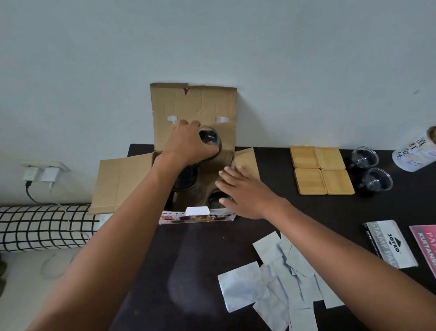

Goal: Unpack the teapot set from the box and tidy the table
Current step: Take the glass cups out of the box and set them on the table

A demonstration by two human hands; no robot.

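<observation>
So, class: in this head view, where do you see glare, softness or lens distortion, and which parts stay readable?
Head view: a pale glare patch sits on the dark table; the wide lens stretches both forearms at the lower corners; the glass cup in the left hand looks soft, while the stamp pad box lettering stays readable.

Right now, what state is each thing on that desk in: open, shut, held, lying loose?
Cardboard box: open, flaps spread.
Glass cup: gripped by the left hand, above the box.
Right hand: fingers straight, resting on the box's edge.
Two glass cups: out on the table, beside the coasters.
Four wooden coasters: laid flat in a square.
Jar: lid on, appears tipped over.
Paper wrappers: loose pile.
</observation>
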